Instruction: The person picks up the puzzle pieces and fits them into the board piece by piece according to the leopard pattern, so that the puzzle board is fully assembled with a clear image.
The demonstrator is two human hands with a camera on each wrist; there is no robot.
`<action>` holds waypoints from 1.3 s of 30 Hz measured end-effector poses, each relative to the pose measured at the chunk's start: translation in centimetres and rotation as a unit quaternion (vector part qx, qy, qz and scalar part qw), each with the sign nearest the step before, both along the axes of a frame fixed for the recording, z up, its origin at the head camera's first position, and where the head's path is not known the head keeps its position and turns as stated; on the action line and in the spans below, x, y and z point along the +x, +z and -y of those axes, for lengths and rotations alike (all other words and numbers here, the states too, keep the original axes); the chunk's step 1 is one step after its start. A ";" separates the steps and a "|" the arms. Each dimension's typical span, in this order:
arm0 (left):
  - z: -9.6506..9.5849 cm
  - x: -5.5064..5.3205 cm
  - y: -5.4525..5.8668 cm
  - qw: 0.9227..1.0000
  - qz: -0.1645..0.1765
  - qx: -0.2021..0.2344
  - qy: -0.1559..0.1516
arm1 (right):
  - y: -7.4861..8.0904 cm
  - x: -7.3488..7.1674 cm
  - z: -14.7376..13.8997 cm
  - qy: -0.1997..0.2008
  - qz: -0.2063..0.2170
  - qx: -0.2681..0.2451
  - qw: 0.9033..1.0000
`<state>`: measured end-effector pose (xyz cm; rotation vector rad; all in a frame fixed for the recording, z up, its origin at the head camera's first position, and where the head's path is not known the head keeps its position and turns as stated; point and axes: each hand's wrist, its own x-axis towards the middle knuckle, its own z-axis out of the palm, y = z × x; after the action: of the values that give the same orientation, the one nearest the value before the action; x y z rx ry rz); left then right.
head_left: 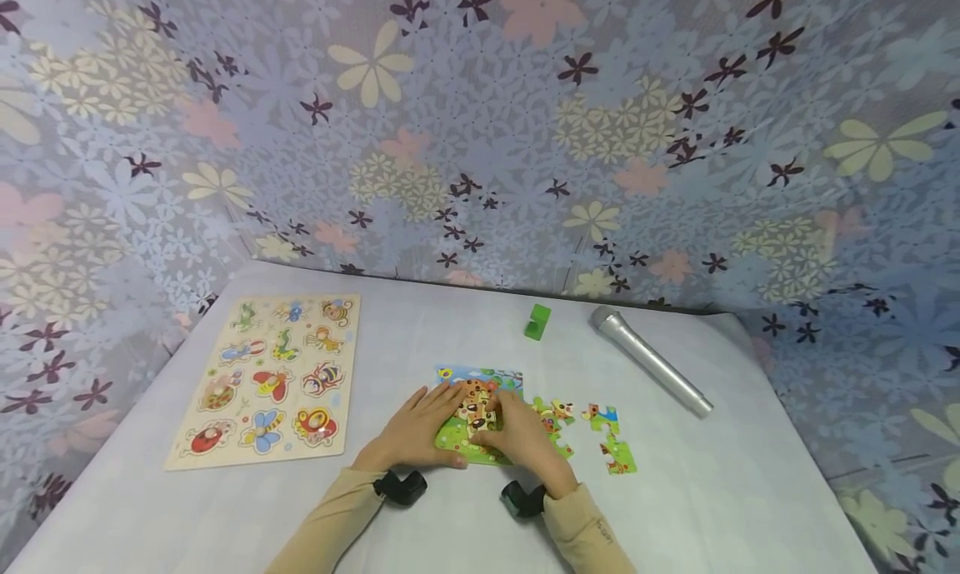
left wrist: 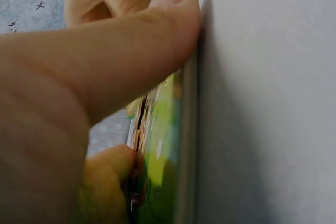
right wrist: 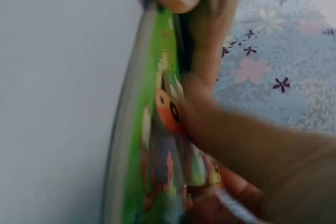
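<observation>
A picture puzzle board (head_left: 452,451) with a green and blue scene and a spotted animal lies flat at the middle of the table. My left hand (head_left: 420,428) rests on its left side, fingers stretched over the picture and the thumb at the near edge. In the left wrist view that thumb presses along the board's side (left wrist: 167,166). My right hand (head_left: 525,432) is over the right half, thumb and fingers curled round a puzzle piece (head_left: 482,414) at the picture's middle. The right wrist view shows the thumb (right wrist: 210,119) against this piece, partly hidden and blurred.
Loose joined puzzle pieces (head_left: 561,411) lie right of the board, with further pieces (head_left: 618,456) beyond. A green block-like object (head_left: 537,321) and a silver microphone (head_left: 652,361) lie farther back. At left is a wooden insect peg board (head_left: 251,411). Flowered cloth (head_left: 480,141) hangs behind the table.
</observation>
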<state>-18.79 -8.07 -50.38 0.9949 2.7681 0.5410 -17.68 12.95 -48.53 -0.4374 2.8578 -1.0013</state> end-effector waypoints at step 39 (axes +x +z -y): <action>0.0 0.1 -0.3 1.000 -0.019 -0.013 0.007 | -1.0 -2.1 1.6 -0.061 -0.075 0.029 0.995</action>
<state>-18.72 -8.11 -50.67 0.9925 2.8093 0.4927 -19.78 11.31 -49.58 -0.3508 3.0726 -0.9383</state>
